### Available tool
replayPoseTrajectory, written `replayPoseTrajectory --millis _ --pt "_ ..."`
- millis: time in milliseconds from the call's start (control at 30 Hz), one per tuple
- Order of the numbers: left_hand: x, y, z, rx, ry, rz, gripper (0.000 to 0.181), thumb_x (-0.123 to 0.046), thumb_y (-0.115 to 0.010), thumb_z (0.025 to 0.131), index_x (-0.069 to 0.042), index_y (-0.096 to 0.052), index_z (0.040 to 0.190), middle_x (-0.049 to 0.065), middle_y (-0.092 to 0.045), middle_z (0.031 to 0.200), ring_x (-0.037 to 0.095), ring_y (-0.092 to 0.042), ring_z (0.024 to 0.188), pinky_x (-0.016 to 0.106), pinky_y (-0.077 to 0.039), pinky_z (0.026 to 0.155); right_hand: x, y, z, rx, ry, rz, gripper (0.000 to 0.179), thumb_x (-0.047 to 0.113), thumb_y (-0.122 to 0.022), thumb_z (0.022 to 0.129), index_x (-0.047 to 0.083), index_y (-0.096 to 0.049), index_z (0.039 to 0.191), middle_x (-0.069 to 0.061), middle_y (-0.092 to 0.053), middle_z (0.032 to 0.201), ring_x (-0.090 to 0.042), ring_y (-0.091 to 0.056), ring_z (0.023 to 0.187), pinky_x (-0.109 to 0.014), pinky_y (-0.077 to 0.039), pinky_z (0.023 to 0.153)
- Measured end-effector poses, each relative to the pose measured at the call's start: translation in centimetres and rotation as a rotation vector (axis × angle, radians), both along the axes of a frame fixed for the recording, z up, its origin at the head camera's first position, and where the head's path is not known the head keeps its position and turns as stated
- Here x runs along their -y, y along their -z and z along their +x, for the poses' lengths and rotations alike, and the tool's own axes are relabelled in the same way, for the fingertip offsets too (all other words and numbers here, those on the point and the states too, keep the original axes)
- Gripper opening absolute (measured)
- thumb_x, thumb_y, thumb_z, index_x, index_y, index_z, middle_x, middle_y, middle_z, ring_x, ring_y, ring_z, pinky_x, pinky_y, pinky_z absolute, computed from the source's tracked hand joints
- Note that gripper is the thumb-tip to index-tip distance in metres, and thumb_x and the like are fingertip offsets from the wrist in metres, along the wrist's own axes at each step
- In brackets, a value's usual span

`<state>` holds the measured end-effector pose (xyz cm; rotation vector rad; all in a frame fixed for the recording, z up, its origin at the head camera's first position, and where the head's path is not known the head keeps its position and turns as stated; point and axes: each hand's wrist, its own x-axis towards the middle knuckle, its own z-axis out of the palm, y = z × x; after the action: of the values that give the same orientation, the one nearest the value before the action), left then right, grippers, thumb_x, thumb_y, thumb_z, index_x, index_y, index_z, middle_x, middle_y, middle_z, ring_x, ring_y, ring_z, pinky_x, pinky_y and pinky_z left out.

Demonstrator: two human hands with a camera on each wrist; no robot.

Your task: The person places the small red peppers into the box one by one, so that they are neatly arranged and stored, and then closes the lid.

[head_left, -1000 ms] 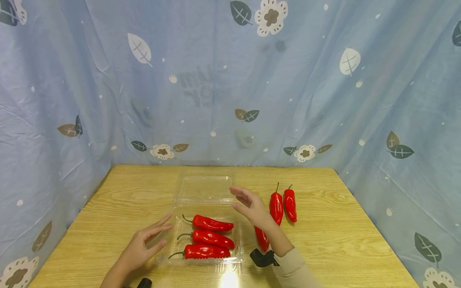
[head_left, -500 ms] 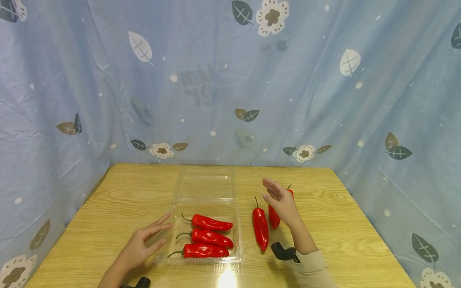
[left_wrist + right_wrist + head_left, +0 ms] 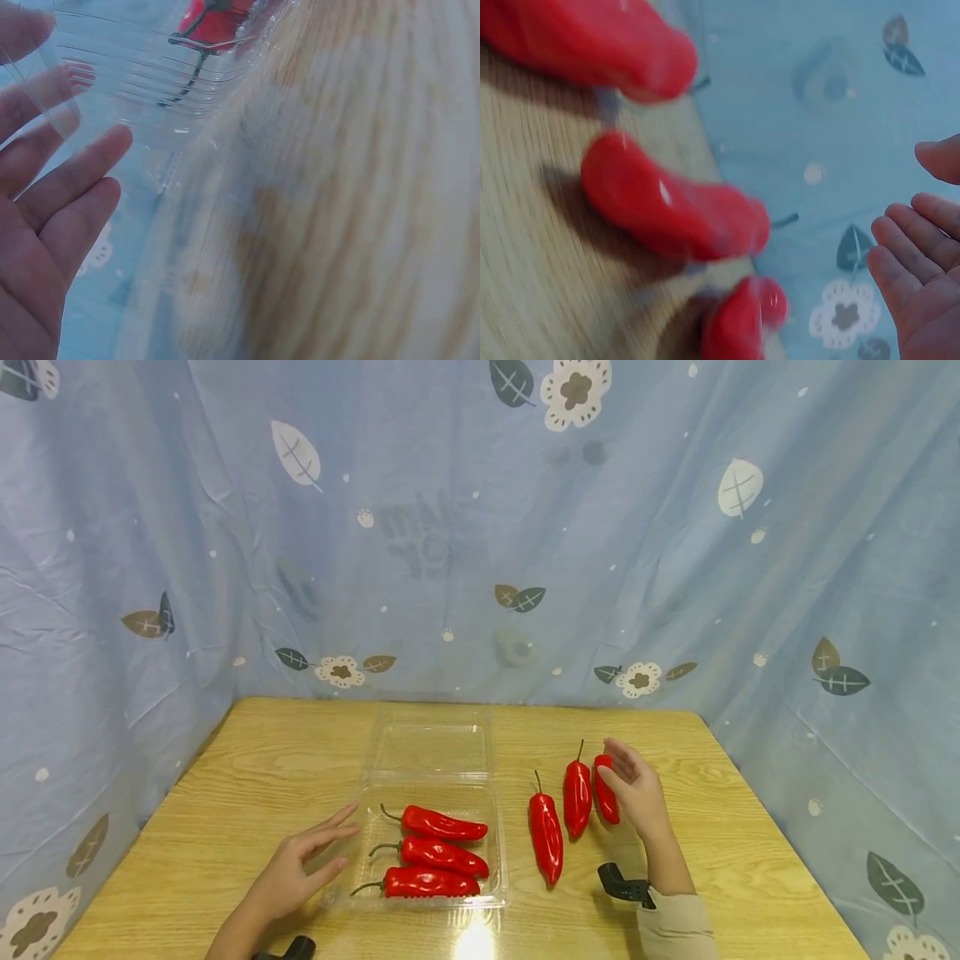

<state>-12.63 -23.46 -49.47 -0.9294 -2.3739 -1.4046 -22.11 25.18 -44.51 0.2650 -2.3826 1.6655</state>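
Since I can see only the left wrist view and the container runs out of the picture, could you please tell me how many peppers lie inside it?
Observer: Three glossy, long red peppers lie in the clear, rectangular plastic container.
Operator: Thank you; are there any peppers outside it, please?
Observer: Yes, three more red peppers lie on the pale wooden table, on the container's right side.
Operator: And would you kindly say whether the right hand is holding one of those?
Observer: No, the right hand holds nothing.
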Motion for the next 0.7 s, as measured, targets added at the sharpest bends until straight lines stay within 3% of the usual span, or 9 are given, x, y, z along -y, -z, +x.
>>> replayPoseTrajectory --millis 200,467,700 --pt "0.1 0.1 0.0 0.023 -0.011 -0.018 0.038 0.008 -0.062 0.086 0.006 -0.057 0.124 0.030 -0.039 0.142 0.004 -0.037 0.134 0.012 -0.034 0.102 -1.4 0.8 0.2 0.020 0.059 0.026 0.057 0.012 -0.062 0.092 -0.002 -0.038 0.141 -0.022 -0.041 0.145 -0.036 -0.037 0.135 -0.013 -0.032 0.106" --pt "-0.1 0.0 0.0 0.005 -0.018 -0.024 0.038 0.008 -0.062 0.085 0.007 -0.058 0.123 0.031 -0.040 0.141 0.006 -0.039 0.133 0.011 -0.035 0.101 -2.3 1.5 -0.1 0.108 0.042 0.099 0.065 0.016 -0.063 0.092 -0.005 -0.031 0.145 -0.025 -0.031 0.150 -0.038 -0.028 0.140 -0.044 -0.024 0.113" --pt "-0.1 0.0 0.0 0.004 -0.014 -0.025 0.038 0.008 -0.062 0.085 0.007 -0.058 0.123 0.029 -0.041 0.142 0.005 -0.039 0.133 0.010 -0.035 0.102 -2.5 2.6 -0.5 0.209 0.007 0.183 0.069 0.014 -0.061 0.092 -0.006 -0.024 0.147 -0.026 -0.021 0.154 -0.042 -0.020 0.141 -0.046 -0.023 0.115"
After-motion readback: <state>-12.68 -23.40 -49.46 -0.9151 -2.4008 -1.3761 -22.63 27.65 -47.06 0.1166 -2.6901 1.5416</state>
